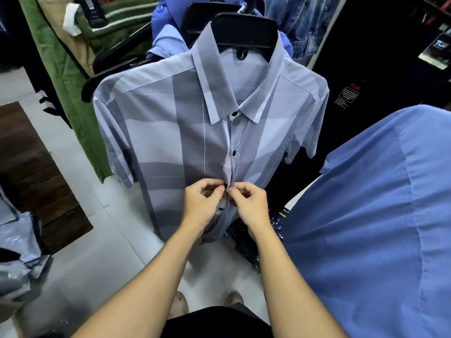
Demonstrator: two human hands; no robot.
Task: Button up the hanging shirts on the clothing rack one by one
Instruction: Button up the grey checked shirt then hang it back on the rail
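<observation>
Hands (227, 203) pinching shirt (170, 132) placket hide the button.

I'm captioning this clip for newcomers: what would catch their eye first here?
Center frame, a grey-blue checked shirt hangs on a black hanger. The left hand and right hand pinch its placket at mid-height. A plain blue shirt fills the right foreground.

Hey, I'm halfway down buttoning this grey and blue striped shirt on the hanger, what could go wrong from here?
Both hands, left hand and right hand, pinch the placket of the grey and blue striped short-sleeved shirt, hiding the button being worked, so it might go into the wrong hole. A dark button lower down looks unfastened and may get skipped. Pulling down hard might slide the shirt off its black plastic hanger.
</observation>
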